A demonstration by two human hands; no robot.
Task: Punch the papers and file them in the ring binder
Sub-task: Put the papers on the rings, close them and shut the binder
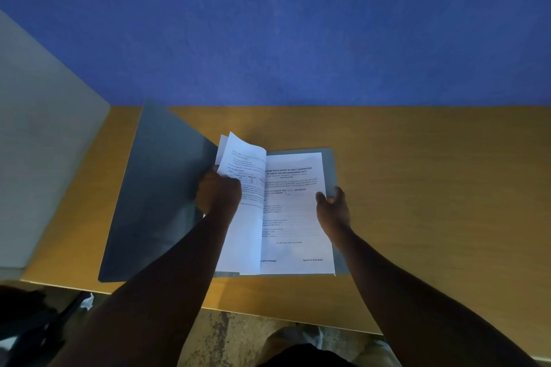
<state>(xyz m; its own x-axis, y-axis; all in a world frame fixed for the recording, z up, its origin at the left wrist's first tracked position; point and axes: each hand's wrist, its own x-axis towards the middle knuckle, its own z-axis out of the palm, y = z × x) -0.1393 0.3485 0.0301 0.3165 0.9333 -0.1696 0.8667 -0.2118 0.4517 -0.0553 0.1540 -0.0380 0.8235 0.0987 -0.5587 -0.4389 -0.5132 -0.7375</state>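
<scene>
At the bottom of the frame two bare forearms reach up from the lower corners over the near edge of the wooden table. Just past that edge, at frame centre, a grey binder lies open, its left cover raised and tilted toward the left. The printed papers lie flat on its right half. The left hand is closed on a few turned sheets, holding them lifted and curled above the fold. The right hand rests at the right edge of the flat page with fingers loosely spread, thumb on the paper, clamped on nothing. At the left a pale panel stands beside the table. Beyond, a blue wall fills the upper frame.
</scene>
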